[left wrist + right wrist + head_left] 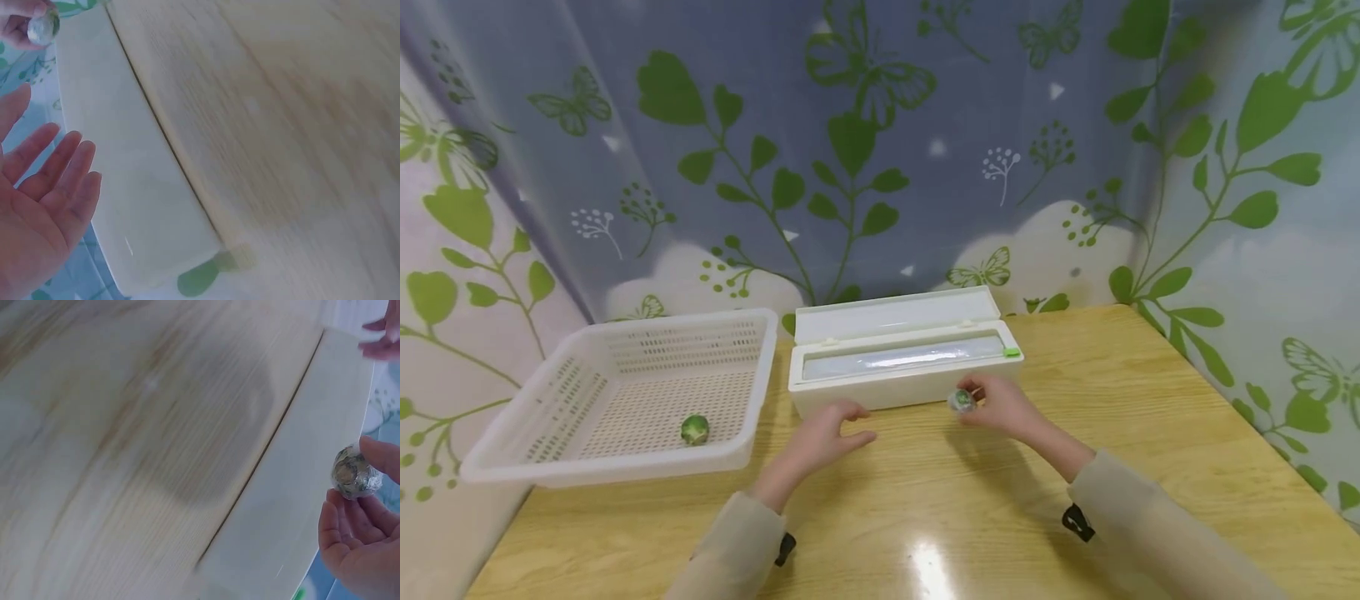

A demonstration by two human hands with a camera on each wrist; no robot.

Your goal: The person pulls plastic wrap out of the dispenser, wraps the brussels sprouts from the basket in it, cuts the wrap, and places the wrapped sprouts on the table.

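Observation:
My right hand [1002, 406] pinches a Brussels sprout [962, 401] wrapped in clear film, just in front of a white cling film dispenser [880, 392]. The right wrist view shows the wrapped sprout [355, 472] between thumb and fingertips, the film crinkled round it. Nearer the dispenser's left half, my left hand [822, 439] is held above the table with its fingers spread and nothing in it. Its palm and loose fingers [53, 181] show in the left wrist view. The dispenser's lid [898, 315] stands raised, and a shiny film roll [910, 357] lies inside.
At the left stands a white perforated basket [625, 467] with one unwrapped Brussels sprout [695, 429] in it. A green slider [1012, 352] sits at the dispenser's right end. The wooden table [1150, 400] meets a patterned curtain [925, 167] at the back.

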